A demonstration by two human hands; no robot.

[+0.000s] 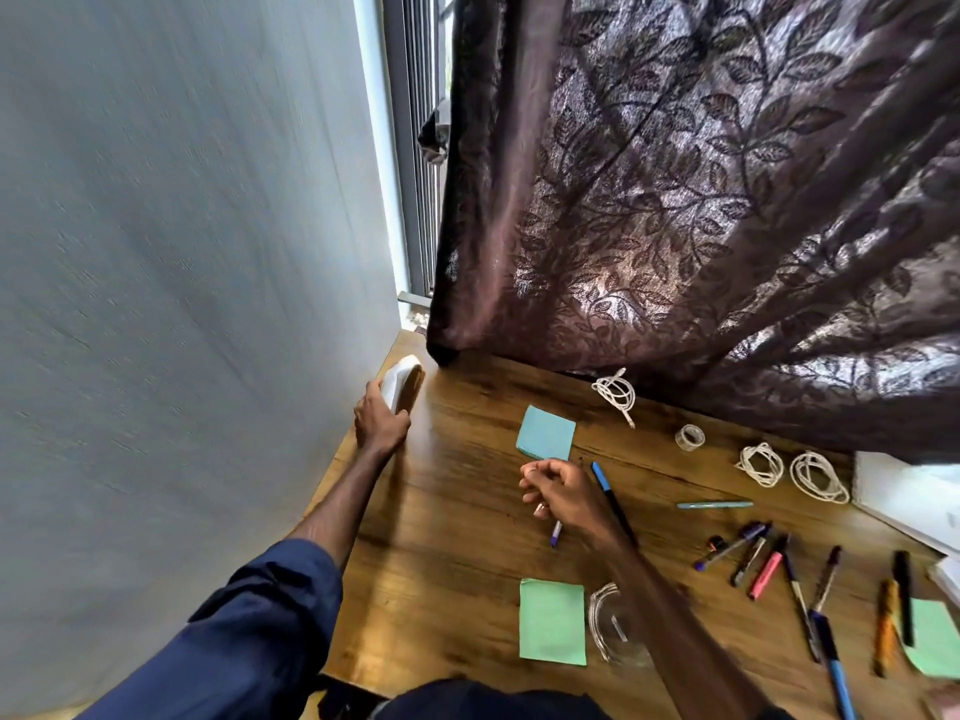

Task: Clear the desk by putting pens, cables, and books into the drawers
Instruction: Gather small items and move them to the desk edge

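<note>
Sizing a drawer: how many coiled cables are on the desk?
4 cables: one by the curtain, two side by side right of the tape roll, one beside the near green pad, partly under the right forearm. Others may be hidden.

Your left hand [382, 420] is gripping a book [402, 381] at the far left edge of the desk [457, 511]. Right of that grip a notepad [546, 433] is lying; nearer you, your right hand [566, 493] is holding a pen [556, 532], with loose pens [748, 553] and cables [761, 464] lying farther right.

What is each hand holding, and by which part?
Left hand grips a white book-like thing by its near end. Right hand curls round a purple-tipped pen near its upper end.
</note>
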